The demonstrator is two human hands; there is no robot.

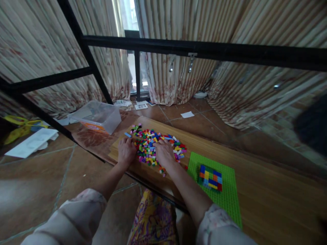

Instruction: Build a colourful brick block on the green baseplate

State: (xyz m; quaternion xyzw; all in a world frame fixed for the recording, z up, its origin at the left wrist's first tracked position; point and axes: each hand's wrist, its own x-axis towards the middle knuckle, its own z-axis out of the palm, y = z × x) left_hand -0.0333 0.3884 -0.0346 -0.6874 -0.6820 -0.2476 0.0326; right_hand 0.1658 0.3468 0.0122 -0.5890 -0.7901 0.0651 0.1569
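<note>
A pile of small colourful bricks (150, 141) lies on a low wooden board (255, 177). My left hand (126, 151) rests at the pile's left edge with its fingers curled under. My right hand (165, 153) lies on the pile's near right side, fingers bent down into the bricks; what they hold, if anything, is hidden. To the right lies a green baseplate (227, 190) carrying a flat patch of joined bricks (211, 177) in blue, yellow, orange, red and green.
A clear plastic box (98, 117) stands on the floor to the left of the board. Black metal frame bars (204, 51) cross above. Curtains hang behind. Papers (32, 143) lie on the tiled floor at the left.
</note>
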